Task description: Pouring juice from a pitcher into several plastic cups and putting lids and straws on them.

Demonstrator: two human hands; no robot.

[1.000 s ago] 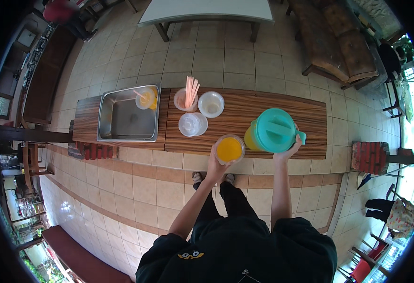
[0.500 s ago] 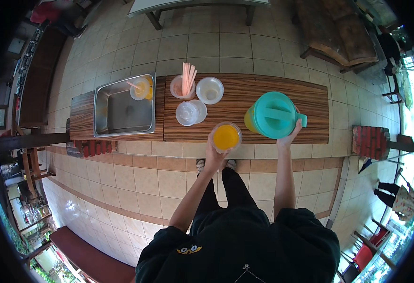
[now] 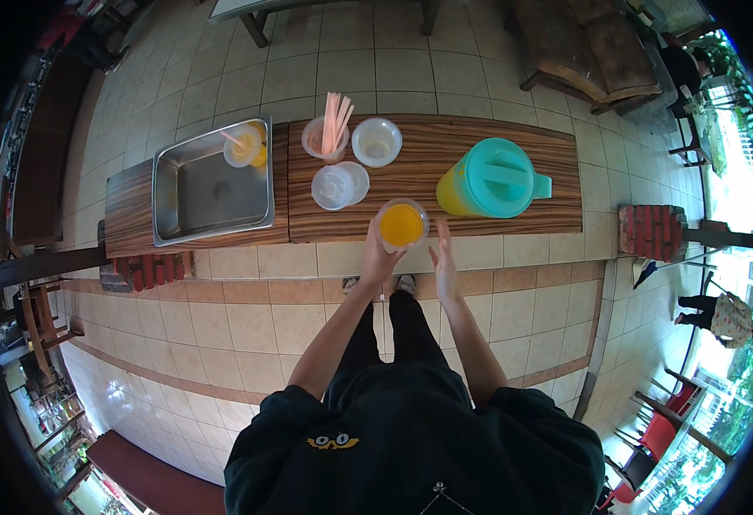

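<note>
My left hand (image 3: 380,259) is wrapped round a clear plastic cup of orange drink (image 3: 401,225), held at the counter's near edge. Just right of the cup, my right hand (image 3: 445,264) is empty, its fingers stretched out and apart from the cup. A pitcher with a turquoise lid and handle (image 3: 498,178) stands on the wood-grain counter to the right, yellow drink showing through its side. Left of it are a tub of pink straws (image 3: 334,129), a round white container (image 3: 376,142) and a stack of clear lids or cups (image 3: 339,186).
A steel basin (image 3: 213,202) sits at the counter's left, with a filled cup and straw (image 3: 243,146) in its far right corner. Brick supports (image 3: 651,232) stand beyond the counter's ends. A brown sofa (image 3: 582,51) is at the far right, and a person (image 3: 720,318) is off to the right.
My right hand has let go of the pitcher's handle and moved left, close to the cup. The cup stays in my left hand. The whole view has shifted slightly.
</note>
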